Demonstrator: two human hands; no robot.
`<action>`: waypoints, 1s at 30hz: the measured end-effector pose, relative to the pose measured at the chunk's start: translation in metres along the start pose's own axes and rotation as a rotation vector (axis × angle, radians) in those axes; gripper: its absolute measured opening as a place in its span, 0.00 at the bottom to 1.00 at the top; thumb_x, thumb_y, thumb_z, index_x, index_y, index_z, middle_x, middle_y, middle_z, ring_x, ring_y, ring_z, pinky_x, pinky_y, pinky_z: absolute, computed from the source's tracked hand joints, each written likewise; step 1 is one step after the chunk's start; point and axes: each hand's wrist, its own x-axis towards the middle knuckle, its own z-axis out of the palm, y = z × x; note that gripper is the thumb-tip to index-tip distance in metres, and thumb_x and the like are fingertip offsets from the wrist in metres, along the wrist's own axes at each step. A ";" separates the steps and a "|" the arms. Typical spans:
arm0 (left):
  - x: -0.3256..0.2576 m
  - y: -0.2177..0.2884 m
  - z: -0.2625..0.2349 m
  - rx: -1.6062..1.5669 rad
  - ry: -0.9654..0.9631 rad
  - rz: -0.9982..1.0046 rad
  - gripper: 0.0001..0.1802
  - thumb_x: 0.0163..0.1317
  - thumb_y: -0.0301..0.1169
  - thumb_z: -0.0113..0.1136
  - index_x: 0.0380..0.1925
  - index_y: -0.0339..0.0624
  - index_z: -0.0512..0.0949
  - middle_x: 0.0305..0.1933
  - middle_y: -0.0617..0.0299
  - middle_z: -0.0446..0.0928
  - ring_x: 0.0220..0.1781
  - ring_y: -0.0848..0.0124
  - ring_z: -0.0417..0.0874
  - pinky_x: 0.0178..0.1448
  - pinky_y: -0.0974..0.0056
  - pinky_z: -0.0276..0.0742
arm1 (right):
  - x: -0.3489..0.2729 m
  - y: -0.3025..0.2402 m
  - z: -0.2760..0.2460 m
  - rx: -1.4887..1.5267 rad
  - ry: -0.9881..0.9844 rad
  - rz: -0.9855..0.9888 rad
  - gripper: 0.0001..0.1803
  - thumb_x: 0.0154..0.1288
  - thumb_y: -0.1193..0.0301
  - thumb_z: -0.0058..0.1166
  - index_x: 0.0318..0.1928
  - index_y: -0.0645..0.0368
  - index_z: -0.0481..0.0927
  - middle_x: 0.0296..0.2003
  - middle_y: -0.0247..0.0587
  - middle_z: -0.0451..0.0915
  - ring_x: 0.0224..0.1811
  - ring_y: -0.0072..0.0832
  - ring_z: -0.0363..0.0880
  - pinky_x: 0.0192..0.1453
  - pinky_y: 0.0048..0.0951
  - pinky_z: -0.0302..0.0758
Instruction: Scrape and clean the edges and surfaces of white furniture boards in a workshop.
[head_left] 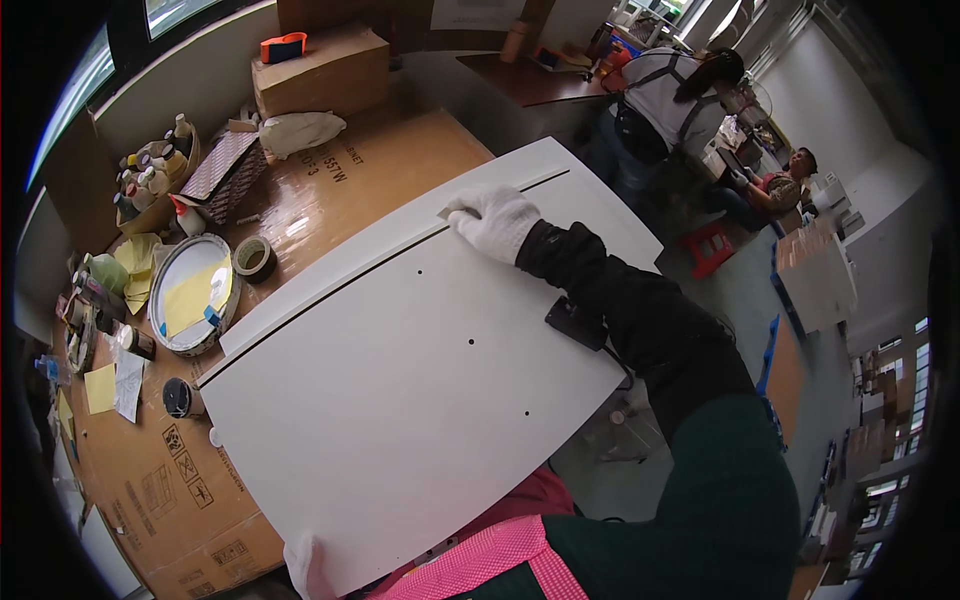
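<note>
A white panel (400, 360) lies tilted before me, with a long dark groove near its far edge and several small dark holes in its face. My right hand (495, 222), in a white glove, is closed on the panel beside the groove. Its fingers pinch a small, thin, greyish piece (446, 212), whose kind I cannot make out. At the near left corner, my gloved left hand (308, 565) grips the panel's edge; part of its fingers is hidden. A black device with a cord (577, 323) shows by the right edge, under my right forearm.
Brown cardboard (200, 470) covers the table. On the left are a round white lid (192, 300), a tape roll (254, 259), a small jar (182, 398) and a basket of bottles (158, 185). Two people (655, 110) are farther back, near a red stool (707, 249).
</note>
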 end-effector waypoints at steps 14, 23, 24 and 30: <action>0.005 0.011 0.015 -0.036 -0.096 0.085 0.21 0.65 0.33 0.53 0.54 0.30 0.70 0.51 0.50 0.76 0.51 0.60 0.79 0.57 0.57 0.75 | 0.027 0.166 -0.091 -0.380 0.284 0.228 0.15 0.61 0.60 0.55 0.40 0.57 0.83 0.38 0.48 0.84 0.42 0.43 0.82 0.47 0.38 0.76; 0.004 0.018 0.010 -0.160 -0.039 0.053 0.25 0.56 0.32 0.58 0.52 0.28 0.71 0.45 0.53 0.78 0.44 0.65 0.82 0.48 0.64 0.77 | 0.017 0.020 -0.009 -0.354 0.132 -0.095 0.08 0.61 0.69 0.51 0.35 0.61 0.78 0.33 0.54 0.81 0.41 0.50 0.80 0.45 0.45 0.76; 0.005 0.023 0.014 -0.177 -0.100 0.012 0.24 0.56 0.31 0.58 0.52 0.29 0.72 0.45 0.54 0.78 0.45 0.67 0.81 0.48 0.65 0.76 | 0.014 -0.003 0.003 -0.310 0.100 -0.163 0.07 0.60 0.71 0.51 0.34 0.62 0.77 0.32 0.54 0.80 0.40 0.50 0.79 0.44 0.44 0.76; 0.010 0.036 0.017 -0.239 -0.215 -0.091 0.24 0.60 0.32 0.58 0.54 0.29 0.71 0.49 0.55 0.78 0.49 0.70 0.79 0.54 0.66 0.73 | 0.003 -0.128 0.072 -0.163 -0.045 -0.379 0.05 0.59 0.74 0.54 0.33 0.64 0.75 0.29 0.53 0.79 0.34 0.48 0.80 0.39 0.39 0.76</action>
